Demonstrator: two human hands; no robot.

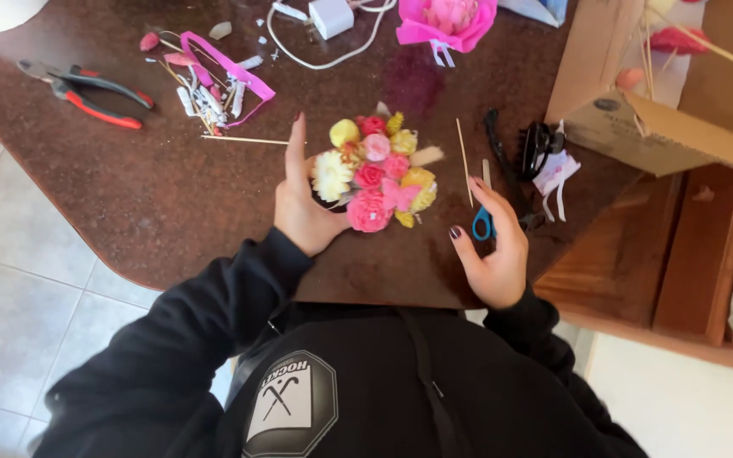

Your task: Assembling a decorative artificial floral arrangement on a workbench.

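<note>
At the centre of the frame we see a small bouquet of artificial flowers point(375, 174), pink, red, yellow and cream heads packed tightly together, lying on the dark reddish-brown table point(163, 195). The left hand point(303, 203) sits just left of centre, wrapped around the bouquet's near left side from below, with the index finger stretched straight up toward the top of the frame and the thumb tucked against the blooms; we read it as gripping the bunch. The right hand point(494, 250), right of centre and a little lower, lies open with the palm turned inward and its fingers resting on the blue-handled scissors point(483, 219) (only one handle loop and a bit of blade show, so we cannot tell whether the fingers close on them). A thin wooden skewer point(463, 161) lies just above that hand, nearly upright in the frame, and a second wooden stick point(243, 140) lies flat beside the left index fingertip. In the upper left we find red-handled pliers point(86, 93), and to their right a heap of pink ribbon and paper scraps point(214, 80). At the top centre lie a white charger with its cable point(330, 17) and a flower wrapped in bright pink paper point(447, 21). A black hair clip point(536, 146) sits right of the skewer, and an open cardboard box point(663, 127) fills the upper right corner.
</note>
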